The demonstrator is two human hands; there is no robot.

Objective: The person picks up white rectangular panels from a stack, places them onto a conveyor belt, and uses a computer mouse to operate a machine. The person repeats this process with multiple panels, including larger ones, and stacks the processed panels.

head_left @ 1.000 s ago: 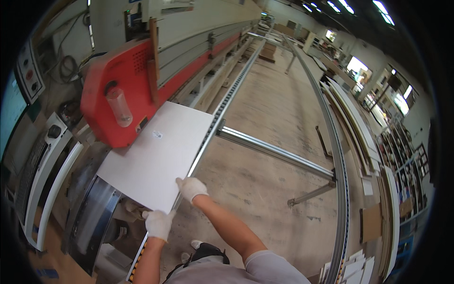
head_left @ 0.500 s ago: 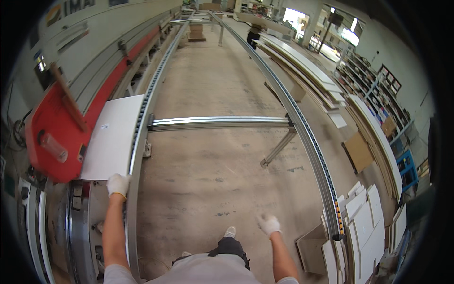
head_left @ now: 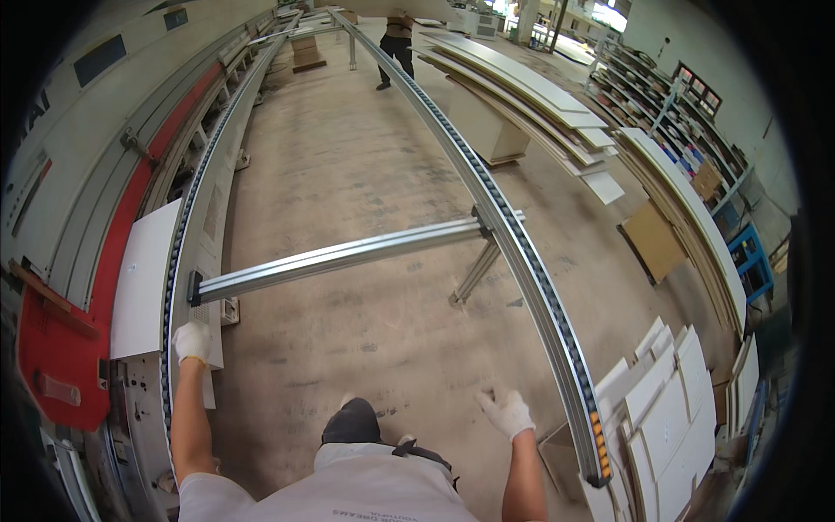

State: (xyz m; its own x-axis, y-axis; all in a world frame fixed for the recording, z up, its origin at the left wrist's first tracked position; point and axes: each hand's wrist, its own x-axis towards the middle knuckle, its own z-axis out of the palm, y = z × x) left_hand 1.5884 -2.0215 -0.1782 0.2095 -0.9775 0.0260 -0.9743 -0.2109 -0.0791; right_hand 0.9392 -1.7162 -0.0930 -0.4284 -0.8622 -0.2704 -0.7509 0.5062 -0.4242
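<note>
Free room around right fingers [head_left: 497, 410]; metal crossbar [head_left: 339, 253] spans gap ahead; right roller rail [head_left: 494, 196] stands between fingers and stacked white panels [head_left: 665, 426].

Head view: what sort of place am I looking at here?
Probably a panel or furniture workshop: a white panel lies beside a machine's red end cover, roller-lined rails run down the floor, and cut boards are stacked at lower right.

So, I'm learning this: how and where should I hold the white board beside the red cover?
Probably take the white board by its near edge, coming from that end: it lies flat, red cover left of it, rail along its right.
</note>
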